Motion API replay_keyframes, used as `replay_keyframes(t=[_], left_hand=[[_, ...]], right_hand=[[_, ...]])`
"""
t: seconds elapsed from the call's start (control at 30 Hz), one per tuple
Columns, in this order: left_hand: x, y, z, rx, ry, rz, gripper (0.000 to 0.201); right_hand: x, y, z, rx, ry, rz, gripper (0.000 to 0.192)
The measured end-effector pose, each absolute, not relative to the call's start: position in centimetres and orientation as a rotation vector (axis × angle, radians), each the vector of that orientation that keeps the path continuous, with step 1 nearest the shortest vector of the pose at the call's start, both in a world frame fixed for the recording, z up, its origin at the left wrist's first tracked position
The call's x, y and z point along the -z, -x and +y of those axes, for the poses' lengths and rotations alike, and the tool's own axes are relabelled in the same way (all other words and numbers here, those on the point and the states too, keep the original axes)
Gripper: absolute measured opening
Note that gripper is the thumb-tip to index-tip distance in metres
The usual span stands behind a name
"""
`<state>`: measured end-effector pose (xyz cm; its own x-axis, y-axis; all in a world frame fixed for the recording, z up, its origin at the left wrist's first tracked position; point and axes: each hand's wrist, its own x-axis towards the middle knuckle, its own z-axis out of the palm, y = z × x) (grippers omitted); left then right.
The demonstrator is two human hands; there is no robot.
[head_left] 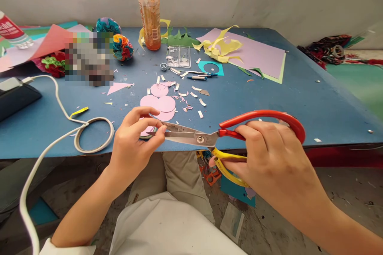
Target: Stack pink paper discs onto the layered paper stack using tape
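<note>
Blue surface (269, 99): pink paper circles (158, 103) and scattered scraps just beyond the left hand (134, 143), a tape ring (94, 135) and white cable (54, 95) to its left, an orange bottle (149, 8) far beyond. Left hand: fingers pinched on a small pink paper piece (148, 130) at the blade tips. Right hand (269, 159): closed through the red and yellow handles of the scissors (197, 137), blades nearly shut, level over the surface's near edge.
</note>
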<state>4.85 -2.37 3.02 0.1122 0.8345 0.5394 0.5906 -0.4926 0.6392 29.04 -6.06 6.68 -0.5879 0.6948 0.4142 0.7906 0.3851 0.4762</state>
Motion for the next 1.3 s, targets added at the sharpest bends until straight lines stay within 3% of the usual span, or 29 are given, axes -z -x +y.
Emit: replay_keyframes(t=[0.33, 0.6, 0.93, 1.1, 1.3], left_hand=[[-2.9, -4.3, -2.5, -1.434, -1.920, 1.341, 0.009], [-2.4, -4.2, -2.5, -1.376, -2.093, 1.309, 0.011], [-2.3, -3.7, -3.1, -1.313, -1.619, 1.110, 0.013], [-1.8, -3.5, -3.1, -1.339, -1.525, 1.046, 0.025], [-0.6, -3.1, -3.7, -1.317, -1.598, 1.138, 0.034]], right_hand=[[-6.1, -29.1, -6.0, 0.918, 1.374, -2.464, 0.042], [-5.9, -29.2, -5.9, 0.926, 1.430, -2.458, 0.043], [-6.2, -29.4, -5.8, 0.915, 1.450, -2.427, 0.037], [-5.0, -31.2, -2.9, 0.554, 1.537, -2.372, 0.026], [-2.6, -34.6, 1.9, 0.197, 1.496, -2.397, 0.028]])
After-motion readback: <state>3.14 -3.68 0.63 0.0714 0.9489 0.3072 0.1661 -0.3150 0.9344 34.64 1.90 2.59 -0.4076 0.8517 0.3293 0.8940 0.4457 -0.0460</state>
